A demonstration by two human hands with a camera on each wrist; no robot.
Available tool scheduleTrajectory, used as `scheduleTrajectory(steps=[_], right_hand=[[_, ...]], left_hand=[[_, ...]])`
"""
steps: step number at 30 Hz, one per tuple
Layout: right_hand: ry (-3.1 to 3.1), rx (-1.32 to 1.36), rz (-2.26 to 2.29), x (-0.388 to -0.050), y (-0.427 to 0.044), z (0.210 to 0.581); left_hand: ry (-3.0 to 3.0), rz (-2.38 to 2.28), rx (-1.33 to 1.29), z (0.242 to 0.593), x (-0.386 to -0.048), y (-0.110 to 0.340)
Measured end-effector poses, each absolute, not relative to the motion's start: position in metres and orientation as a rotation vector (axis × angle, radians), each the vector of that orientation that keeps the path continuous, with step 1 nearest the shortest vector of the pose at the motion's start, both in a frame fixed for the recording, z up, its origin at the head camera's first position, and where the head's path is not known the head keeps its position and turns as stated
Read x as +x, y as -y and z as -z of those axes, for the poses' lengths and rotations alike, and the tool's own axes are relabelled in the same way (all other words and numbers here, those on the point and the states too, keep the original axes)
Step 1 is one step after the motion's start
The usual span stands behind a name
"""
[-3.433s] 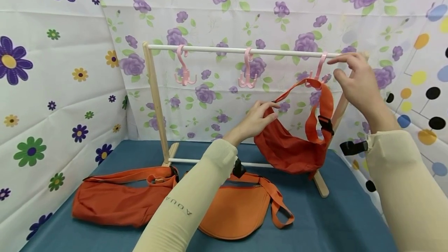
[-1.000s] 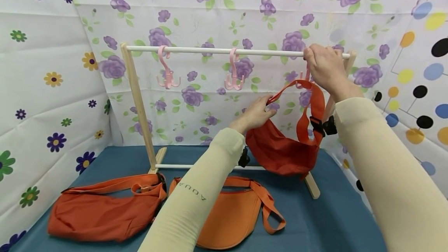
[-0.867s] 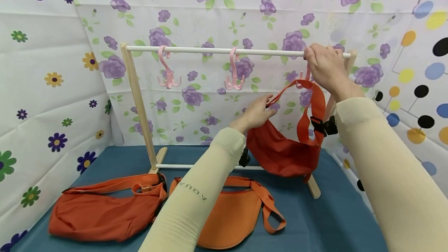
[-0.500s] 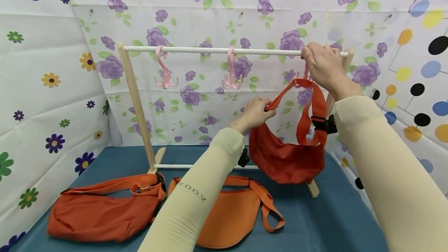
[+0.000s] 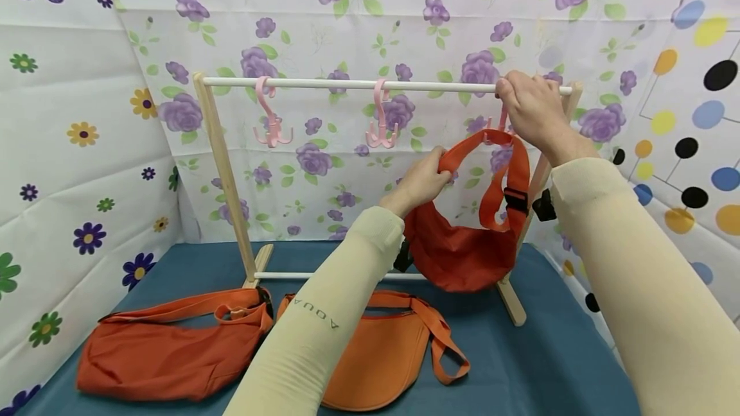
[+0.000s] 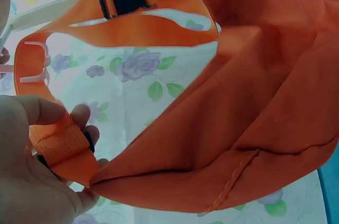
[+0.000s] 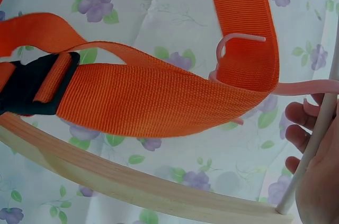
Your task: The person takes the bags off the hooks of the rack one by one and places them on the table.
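A red-orange waist bag (image 5: 462, 255) hangs by its strap (image 7: 159, 94) from the pink hook (image 7: 296, 87) at the rack's right end. My left hand (image 5: 421, 178) grips the strap by its slider, at the bag's upper left corner; in the left wrist view the fingers (image 6: 45, 110) curl around the webbing. My right hand (image 5: 534, 108) is wrapped over the white rail (image 5: 324, 83) above that hook and hides the hook's top. A black buckle (image 5: 516, 200) sits on the strap's right side.
Two more pink hooks (image 5: 269, 114) hang along the rail. A red bag (image 5: 167, 358) and an orange bag (image 5: 376, 358) lie on the blue cloth (image 5: 555, 364) in front of the wooden stand (image 5: 222, 172). Patterned sheets stand behind and at both sides.
My right hand has come down onto the rail and holds it. The left hand has shifted its hold up onto the strap, and the bag has turned and swung slightly left.
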State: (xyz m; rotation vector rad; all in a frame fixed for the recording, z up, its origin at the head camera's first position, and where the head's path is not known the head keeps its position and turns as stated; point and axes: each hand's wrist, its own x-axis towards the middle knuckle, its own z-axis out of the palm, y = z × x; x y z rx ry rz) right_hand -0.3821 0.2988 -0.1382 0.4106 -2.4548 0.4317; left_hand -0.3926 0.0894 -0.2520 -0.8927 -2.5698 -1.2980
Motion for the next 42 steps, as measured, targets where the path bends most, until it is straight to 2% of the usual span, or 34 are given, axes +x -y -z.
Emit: scheduleTrajectory(steps=[15,29,42], right_hand=[[2.474,0.407,-0.430,-0.381,-0.300,0.137],[2.464,0.417,-0.418,-0.382,-0.299,0.137],[2.459,0.419,-0.410,-0.382,-0.300,0.137]], left_hand=[[2.500,1.248,-0.885,0.239,-0.394,-0.093],[2.454,1.414,-0.957,0.221,-0.369,-0.108],[2.457,1.431,-0.913,0.213,-0.363,-0.106]])
